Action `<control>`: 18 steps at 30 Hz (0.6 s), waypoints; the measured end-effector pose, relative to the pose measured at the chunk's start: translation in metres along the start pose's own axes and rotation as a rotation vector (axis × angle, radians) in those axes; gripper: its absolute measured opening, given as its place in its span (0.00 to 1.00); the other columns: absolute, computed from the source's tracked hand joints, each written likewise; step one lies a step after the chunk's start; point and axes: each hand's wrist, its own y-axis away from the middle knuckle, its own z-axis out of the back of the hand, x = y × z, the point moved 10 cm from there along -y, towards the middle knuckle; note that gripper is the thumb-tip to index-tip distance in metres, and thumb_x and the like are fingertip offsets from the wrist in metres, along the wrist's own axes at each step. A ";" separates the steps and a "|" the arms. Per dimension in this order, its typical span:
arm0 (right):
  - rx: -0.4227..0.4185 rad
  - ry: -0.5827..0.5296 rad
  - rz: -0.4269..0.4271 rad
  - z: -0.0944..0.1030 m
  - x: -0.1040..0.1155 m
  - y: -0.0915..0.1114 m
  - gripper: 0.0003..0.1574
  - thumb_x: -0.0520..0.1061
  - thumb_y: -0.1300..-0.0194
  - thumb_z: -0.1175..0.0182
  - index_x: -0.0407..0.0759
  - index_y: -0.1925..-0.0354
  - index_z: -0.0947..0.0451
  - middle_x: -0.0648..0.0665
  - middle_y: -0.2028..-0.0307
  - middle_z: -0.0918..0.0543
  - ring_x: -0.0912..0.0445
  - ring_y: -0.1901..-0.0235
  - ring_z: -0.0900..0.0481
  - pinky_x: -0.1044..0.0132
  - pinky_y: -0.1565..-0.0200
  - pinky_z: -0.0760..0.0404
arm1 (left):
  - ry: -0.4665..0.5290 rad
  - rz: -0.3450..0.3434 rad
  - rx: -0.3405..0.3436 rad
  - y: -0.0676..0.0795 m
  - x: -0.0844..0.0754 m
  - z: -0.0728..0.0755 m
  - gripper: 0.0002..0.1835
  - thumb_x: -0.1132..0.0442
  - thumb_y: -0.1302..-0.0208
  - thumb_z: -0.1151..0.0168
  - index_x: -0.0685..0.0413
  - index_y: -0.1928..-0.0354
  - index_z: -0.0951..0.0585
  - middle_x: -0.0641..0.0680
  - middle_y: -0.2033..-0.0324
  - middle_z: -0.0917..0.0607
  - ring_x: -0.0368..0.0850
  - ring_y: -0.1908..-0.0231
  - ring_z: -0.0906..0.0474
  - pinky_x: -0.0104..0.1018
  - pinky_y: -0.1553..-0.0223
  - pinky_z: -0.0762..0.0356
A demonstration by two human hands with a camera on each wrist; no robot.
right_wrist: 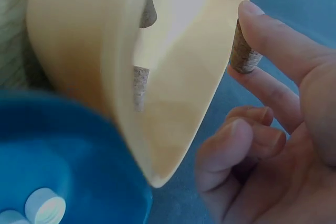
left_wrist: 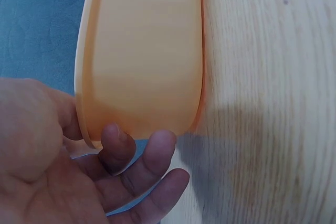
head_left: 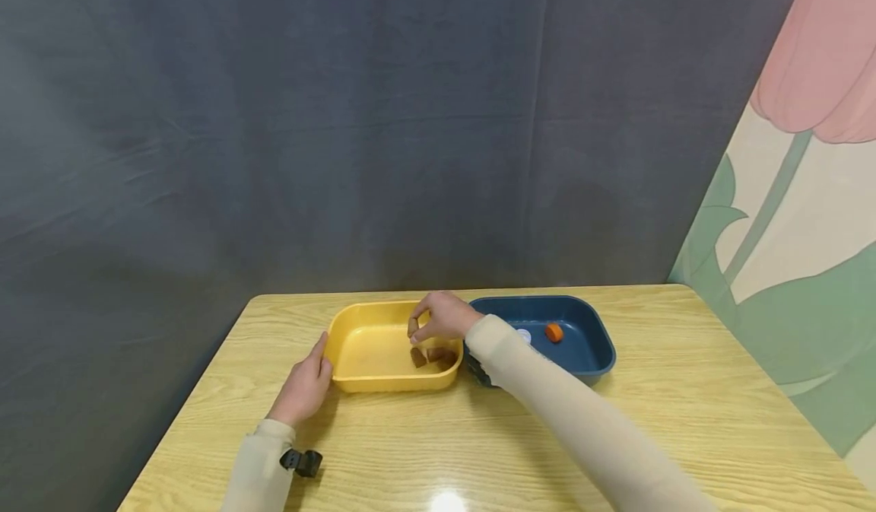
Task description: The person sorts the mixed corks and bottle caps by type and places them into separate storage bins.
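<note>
My right hand (head_left: 443,318) is raised over the right part of a yellow plastic bin (head_left: 352,381). Between its thumb and index finger it pinches a brown tapered cork (right_wrist: 243,51), while the other fingers curl loosely. More corks (head_left: 418,357) lie on the bin's floor below this hand, near the right end. At the bin's left end my left hand (head_left: 304,386) holds the rim. In the left wrist view, the thumb meets the rim and curled fingers (left_wrist: 160,150) lie by the end wall; part of the hand is hidden behind the bin.
A dark blue bin (head_left: 601,345) stands right beside the yellow one, partly covered by my right forearm. It holds an orange cap (head_left: 553,332) and white caps (right_wrist: 46,206). Both bins sit on a wooden table (head_left: 383,451), with a dark curtain (head_left: 383,131) behind.
</note>
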 end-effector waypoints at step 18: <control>0.035 0.092 -0.137 -0.014 0.001 -0.011 0.08 0.53 0.47 0.23 0.56 0.70 0.13 0.53 0.57 0.15 0.57 0.61 0.23 0.61 0.56 0.22 | 0.000 -0.003 0.004 0.002 -0.001 0.001 0.30 0.64 0.20 0.64 0.65 0.22 0.52 0.53 0.80 0.26 0.43 0.83 0.34 0.34 0.79 0.32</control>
